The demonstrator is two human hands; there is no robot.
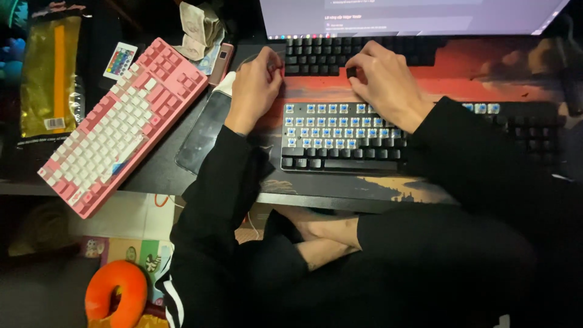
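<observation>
Crossed legs [328, 243] in dark trousers fill the bottom of the view, tucked just under the front edge of the surface [158, 176], with an orange ring-shaped cushion [116, 294] on the floor off to the left. Up on top, the near keyboard [346, 136] sits close to that front edge, many of its keycaps off and blue switches showing across the upper rows. Right hand [384, 79] rests past its far edge, fingers curled down and pinching a small dark keycap [351, 72], right beside the black keyboard [358, 53] under the monitor [413, 15]. Left hand [256, 85] lies at the left end of that black keyboard, fingers drawn together in a loose fist; whether it grips anything I cannot tell. Just left of it a dark phone [203, 133] lies flat, and beyond that a pink keyboard [121, 124] slants across, its lower corner hanging over the surface edge. Room is tight: the two dark keyboards leave only a narrow strip of red mat [486, 76] between them, with the widest bare stretch out to the right of the right hand
</observation>
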